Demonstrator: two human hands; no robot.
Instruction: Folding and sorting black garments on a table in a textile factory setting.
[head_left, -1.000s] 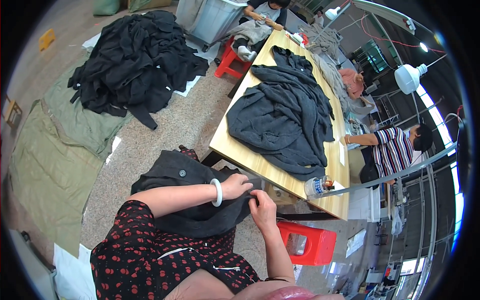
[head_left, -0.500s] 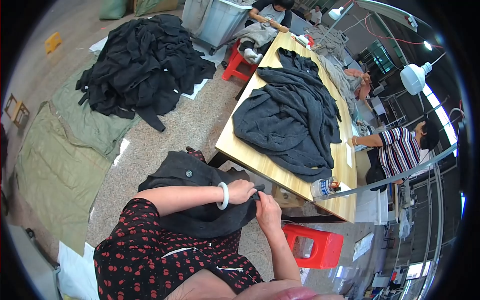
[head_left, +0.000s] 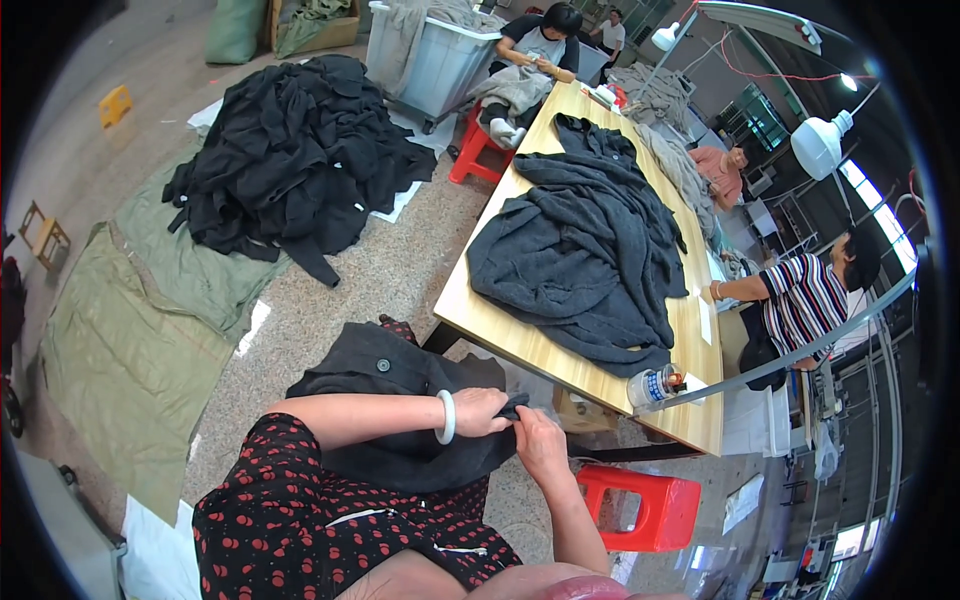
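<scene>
A black knit garment [head_left: 400, 455] with a large round button lies across my lap. My left hand [head_left: 482, 411], a pale bangle on its wrist, is closed on the garment's edge. Close beside it, my right hand [head_left: 541, 443] pinches the same bit of dark cloth, which is bunched between the two hands. Whether a small tool or thread is between the fingers cannot be made out.
A wooden table [head_left: 455, 300] ahead bears a heap of dark grey garments [head_left: 590, 260] and a clear jar [head_left: 655, 385]. A red stool [head_left: 650, 510] stands right. Black garments [head_left: 290, 160] are piled on the floor at left. Co-workers sit around the table.
The whole view has shifted slightly, so the scene sits a little lower. Both hands keep hold of the garment's edge, with only slight finger movement.
</scene>
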